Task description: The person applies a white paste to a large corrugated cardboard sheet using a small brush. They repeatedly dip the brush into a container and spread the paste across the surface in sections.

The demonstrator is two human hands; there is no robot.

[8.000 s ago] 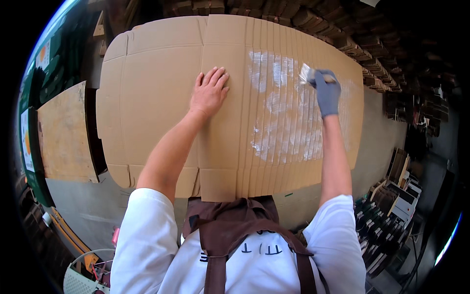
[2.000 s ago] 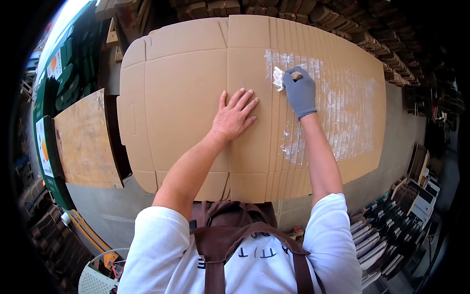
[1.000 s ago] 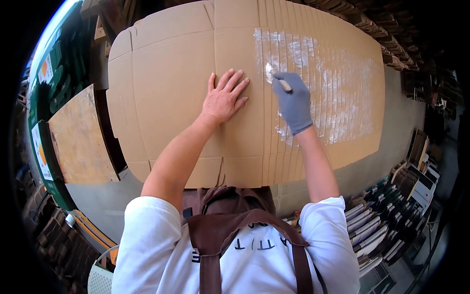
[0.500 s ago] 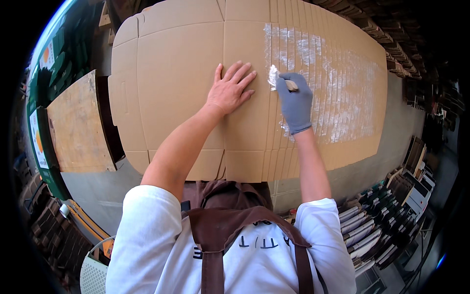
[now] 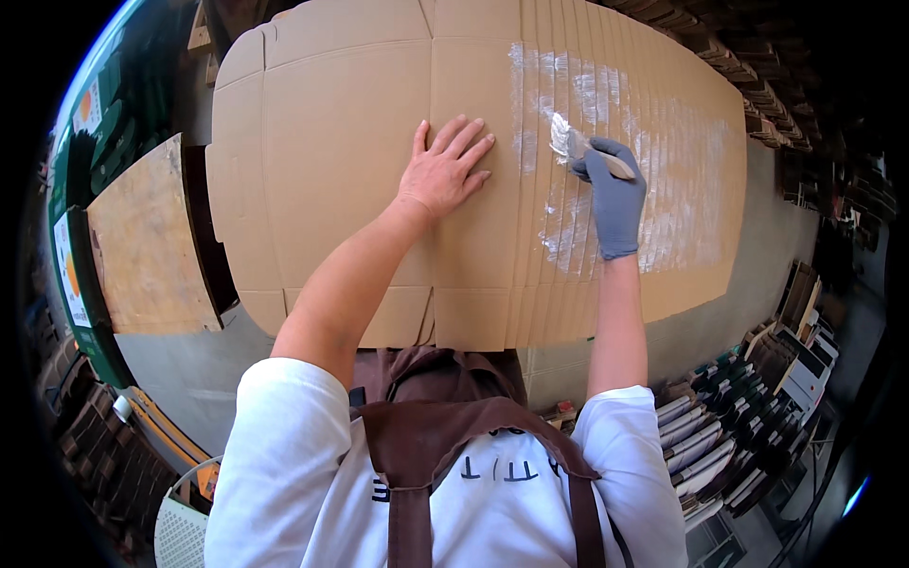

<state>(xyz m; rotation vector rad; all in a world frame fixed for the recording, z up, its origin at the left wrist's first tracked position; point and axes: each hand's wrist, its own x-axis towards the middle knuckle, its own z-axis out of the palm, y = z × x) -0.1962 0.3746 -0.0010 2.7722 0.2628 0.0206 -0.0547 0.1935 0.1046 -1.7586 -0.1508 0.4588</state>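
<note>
A stack of flat brown cardboard sheets (image 5: 341,161) lies fanned out in front of me, its stepped right edges smeared with white glue (image 5: 682,180). My left hand (image 5: 445,170) rests flat and bare on the top sheet, fingers spread. My right hand (image 5: 611,194), in a grey glove, grips a paintbrush (image 5: 587,151) whose white bristles touch the stepped edges just right of my left hand.
A plywood board (image 5: 147,246) lies to the left of the stack. Green crates (image 5: 104,123) stand at the far left. Stacked flat printed boxes (image 5: 729,426) sit at the lower right on the concrete floor (image 5: 748,275). A white perforated basket (image 5: 180,530) is at the lower left.
Over the last seconds the brush hand has worked leftward across the fanned edges and now sits close to my left hand. The glue-covered area has grown. My left hand has stayed pressed on the top sheet.
</note>
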